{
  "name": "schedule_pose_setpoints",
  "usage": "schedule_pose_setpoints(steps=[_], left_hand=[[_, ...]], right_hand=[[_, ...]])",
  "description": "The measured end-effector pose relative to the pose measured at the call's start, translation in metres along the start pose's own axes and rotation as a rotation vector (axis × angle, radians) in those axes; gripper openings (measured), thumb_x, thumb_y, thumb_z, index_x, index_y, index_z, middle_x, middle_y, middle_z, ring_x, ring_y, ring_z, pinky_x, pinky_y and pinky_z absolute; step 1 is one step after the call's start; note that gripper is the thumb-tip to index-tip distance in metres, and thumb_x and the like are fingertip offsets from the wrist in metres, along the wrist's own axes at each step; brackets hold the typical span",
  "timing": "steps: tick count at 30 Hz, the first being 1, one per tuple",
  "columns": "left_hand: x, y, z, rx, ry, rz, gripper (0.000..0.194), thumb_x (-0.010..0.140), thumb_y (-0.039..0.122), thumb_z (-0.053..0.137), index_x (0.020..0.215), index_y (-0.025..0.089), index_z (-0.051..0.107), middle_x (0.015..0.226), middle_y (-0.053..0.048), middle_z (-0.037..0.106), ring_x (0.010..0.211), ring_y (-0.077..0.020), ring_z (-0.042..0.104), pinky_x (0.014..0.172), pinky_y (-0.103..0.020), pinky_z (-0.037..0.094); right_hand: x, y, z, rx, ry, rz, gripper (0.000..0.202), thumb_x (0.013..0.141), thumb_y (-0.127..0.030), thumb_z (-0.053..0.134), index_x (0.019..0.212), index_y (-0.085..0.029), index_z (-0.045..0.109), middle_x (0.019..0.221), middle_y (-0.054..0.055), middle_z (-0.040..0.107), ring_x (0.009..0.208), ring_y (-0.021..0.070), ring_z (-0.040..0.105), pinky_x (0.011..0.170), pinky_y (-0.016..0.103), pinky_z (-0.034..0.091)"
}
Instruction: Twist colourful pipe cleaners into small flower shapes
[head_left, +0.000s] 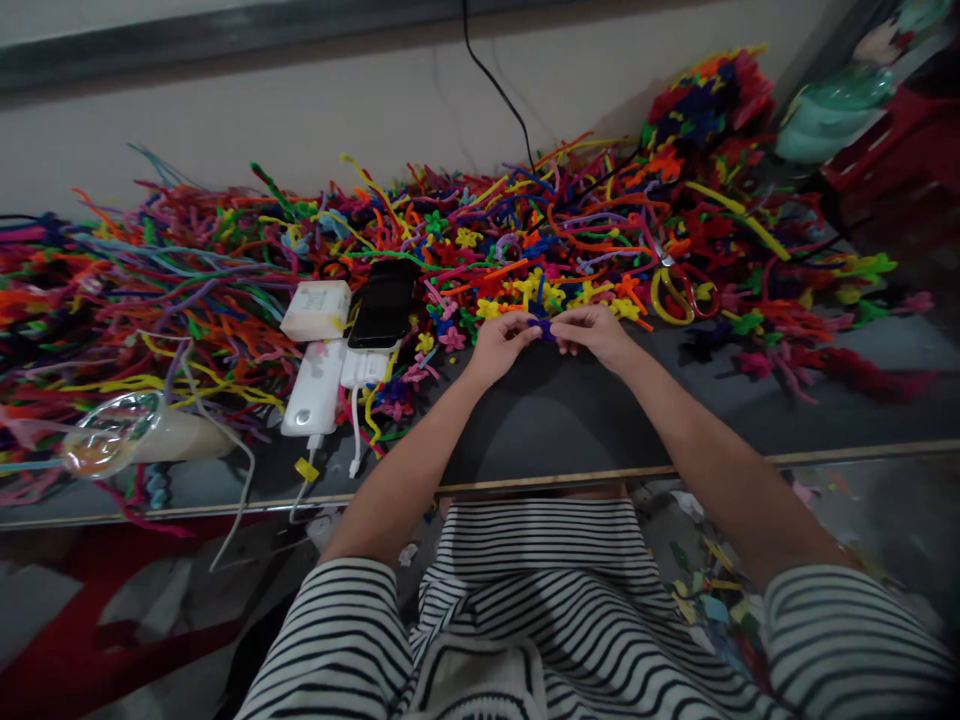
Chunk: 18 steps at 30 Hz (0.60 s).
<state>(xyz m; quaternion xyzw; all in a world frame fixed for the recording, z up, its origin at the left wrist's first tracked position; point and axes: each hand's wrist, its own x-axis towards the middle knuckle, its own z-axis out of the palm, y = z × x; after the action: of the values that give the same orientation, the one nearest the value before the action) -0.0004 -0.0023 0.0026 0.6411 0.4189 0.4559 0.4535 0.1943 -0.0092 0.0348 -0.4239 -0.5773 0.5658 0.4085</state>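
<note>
Between my two hands is a small purple pipe cleaner piece (544,328), bent into a compact shape whose details are too small to make out. My left hand (501,345) pinches it from the left side. From the right, the fingers of my right hand (596,335) are closed on it too. Both hands hover over the dark table (540,420), just in front of yellow pipe cleaner flowers (541,290). Yellow-handled scissors (673,292) lie right of my right hand, among the loose stems.
Pipe cleaners in many colours (225,270) heap along the wall. Left of my hands are a black phone (385,305), a white power bank (313,390), a white box (316,308) and cables. A clear-lidded cup (150,435) lies farther left. Scraps litter the floor (712,590).
</note>
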Motion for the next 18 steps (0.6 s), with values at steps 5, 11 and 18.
schedule_pose_setpoints(steps=[5,11,18], left_hand=[[0.0,-0.001,0.0,-0.065,-0.046,0.036,0.017,0.08,0.031,0.077,0.088,0.017,0.071,0.073,0.0,0.068,0.064,-0.0113,0.06,0.065,-0.025,0.049],[-0.006,0.006,0.005,-0.251,-0.066,0.021,0.038,0.071,0.049,0.084,0.084,0.016,0.07,0.066,0.002,0.062,0.059,-0.0082,0.054,0.06,-0.022,0.045],[-0.011,0.011,0.014,-0.411,-0.063,-0.052,0.052,0.063,0.062,0.087,0.081,0.018,0.067,0.061,0.005,0.056,0.053,-0.0046,0.046,0.051,-0.019,0.037]], right_hand=[[0.002,0.003,-0.001,0.01,0.017,-0.011,0.046,0.063,-0.06,0.084,0.074,-0.017,0.071,0.054,-0.001,0.061,0.046,0.0106,0.055,0.041,0.022,0.038],[0.003,0.004,-0.003,-0.068,-0.031,-0.013,0.048,0.07,-0.062,0.081,0.071,-0.016,0.068,0.052,0.0,0.059,0.044,0.0085,0.05,0.043,0.022,0.038],[0.006,0.006,0.0,0.01,-0.145,0.039,0.056,0.059,-0.068,0.086,0.066,-0.017,0.062,0.051,0.0,0.058,0.045,0.0093,0.05,0.041,0.022,0.036]])
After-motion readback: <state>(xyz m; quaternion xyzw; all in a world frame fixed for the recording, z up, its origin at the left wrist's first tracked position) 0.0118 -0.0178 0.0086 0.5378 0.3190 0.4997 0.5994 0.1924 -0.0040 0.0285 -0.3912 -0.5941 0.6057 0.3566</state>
